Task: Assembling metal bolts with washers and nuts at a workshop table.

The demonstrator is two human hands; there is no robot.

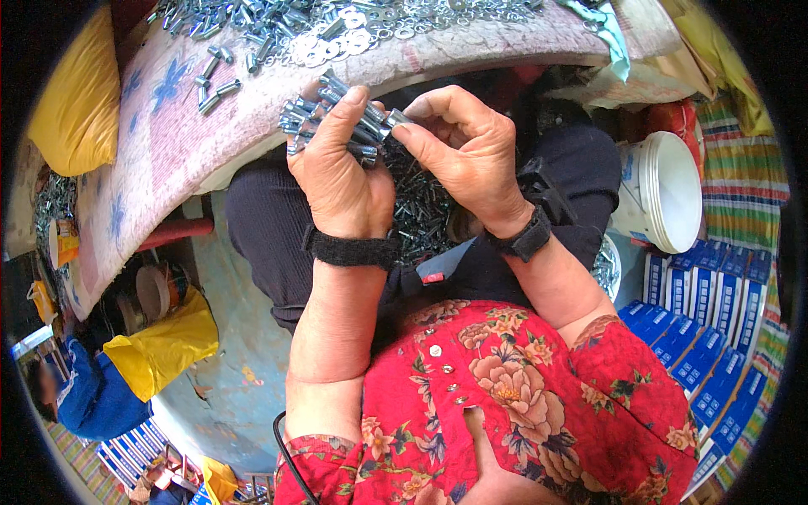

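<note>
Bolts [337,122] fill the left hand [341,181], fingers clamped round a thick bunch above the lap; the right hand [467,156] pinches at the bunch's end. Plenty more bolts and washers [337,42] remain loose on the counter [168,135], so much work seems left.

Silver bolts [337,118]; pink floral cloth [168,126]; red floral blouse [522,404]; black wristbands [352,249]; white bucket [665,189]; blue boxes [707,337].

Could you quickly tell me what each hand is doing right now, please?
Left hand: closed around a bundle of metal bolts.
Right hand: fingers curled, pinching a bolt at the bundle's edge.
</note>
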